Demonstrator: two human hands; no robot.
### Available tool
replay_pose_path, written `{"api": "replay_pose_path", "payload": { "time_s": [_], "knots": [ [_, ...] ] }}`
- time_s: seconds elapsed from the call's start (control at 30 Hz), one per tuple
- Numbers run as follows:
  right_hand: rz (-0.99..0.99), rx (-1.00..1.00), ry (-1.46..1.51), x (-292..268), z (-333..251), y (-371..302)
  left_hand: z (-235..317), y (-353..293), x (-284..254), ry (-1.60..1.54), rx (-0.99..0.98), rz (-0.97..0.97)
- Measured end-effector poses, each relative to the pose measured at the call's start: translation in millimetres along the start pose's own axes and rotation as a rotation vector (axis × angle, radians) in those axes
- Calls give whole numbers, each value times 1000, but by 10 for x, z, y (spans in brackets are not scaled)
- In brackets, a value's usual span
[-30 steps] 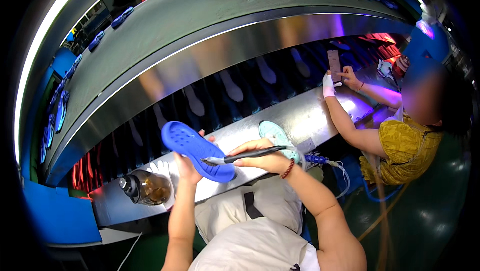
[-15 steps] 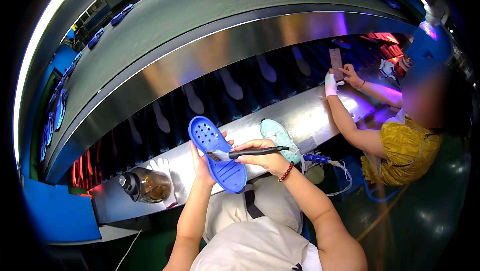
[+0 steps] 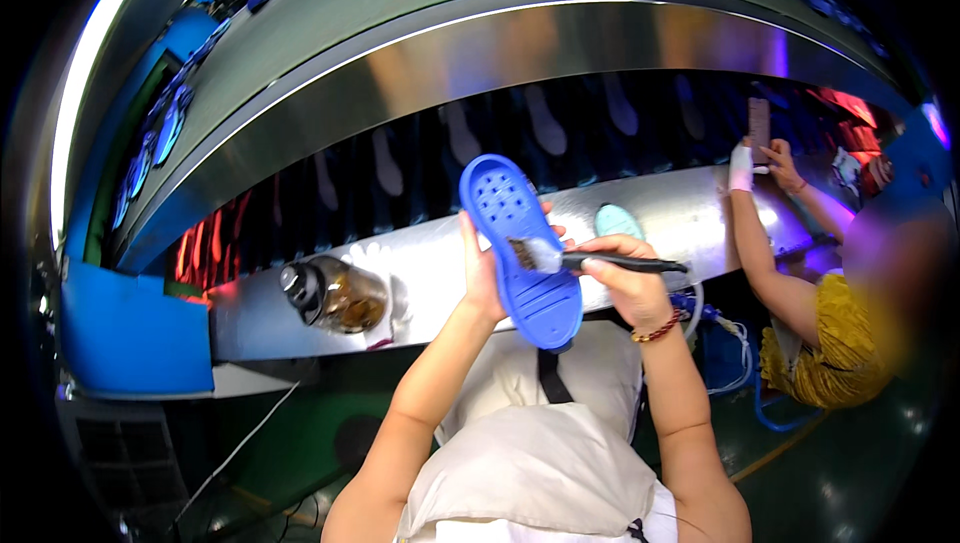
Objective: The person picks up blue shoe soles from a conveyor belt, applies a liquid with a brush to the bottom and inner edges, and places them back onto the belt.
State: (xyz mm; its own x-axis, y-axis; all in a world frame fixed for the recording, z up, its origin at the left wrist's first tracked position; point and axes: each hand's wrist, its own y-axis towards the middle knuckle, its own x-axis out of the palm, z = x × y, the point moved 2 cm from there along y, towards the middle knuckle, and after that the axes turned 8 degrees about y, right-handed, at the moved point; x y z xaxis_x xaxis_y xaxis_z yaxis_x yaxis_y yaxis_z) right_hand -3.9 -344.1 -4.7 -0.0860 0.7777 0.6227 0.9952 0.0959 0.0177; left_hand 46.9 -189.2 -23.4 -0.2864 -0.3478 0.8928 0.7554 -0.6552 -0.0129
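My left hand (image 3: 484, 281) grips a blue clog-shaped shoe sole (image 3: 540, 295) by its left edge, with fingertips showing behind its right side. The sole is tilted up above my lap. It has a cluster of holes at the far end and grooves at the near end. A flat brush (image 3: 625, 262) with a black handle is pinched in my right hand (image 3: 637, 291). Its bristles touch the middle of the sole. Behind my right hand, a mint-green sole-shaped piece (image 3: 618, 220) rests on the metal ledge (image 3: 430, 270), partly hidden.
A dark-lidded bottle (image 3: 352, 295) and a white glove (image 3: 398, 278) lie left on the ledge. Beyond, pale sole shapes (image 3: 545, 123) line a dark recess under the conveyor (image 3: 400, 5), which carries blue shoes. At right, a co-worker in yellow (image 3: 830, 338) holds a flat pale device (image 3: 759, 131).
The whole view has shifted, so things sit farther right and higher. The brush bristles still touch the sole's middle. My right hand now covers more of the mint-green piece.
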Motion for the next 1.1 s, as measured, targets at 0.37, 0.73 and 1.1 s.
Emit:
{"api": "replay_pose_path", "payload": {
  "time_s": [0.37,0.73,1.1],
  "knots": [
    [-42,-70,-505,212,-108,85,42,0,-54,91,86,158],
    [-333,-169,-782,562,-353,-125,283,-116,-75,108,149,76],
    [-301,-168,-654,439,-260,-45,310,-97,24,92,183,58]
  ]
}}
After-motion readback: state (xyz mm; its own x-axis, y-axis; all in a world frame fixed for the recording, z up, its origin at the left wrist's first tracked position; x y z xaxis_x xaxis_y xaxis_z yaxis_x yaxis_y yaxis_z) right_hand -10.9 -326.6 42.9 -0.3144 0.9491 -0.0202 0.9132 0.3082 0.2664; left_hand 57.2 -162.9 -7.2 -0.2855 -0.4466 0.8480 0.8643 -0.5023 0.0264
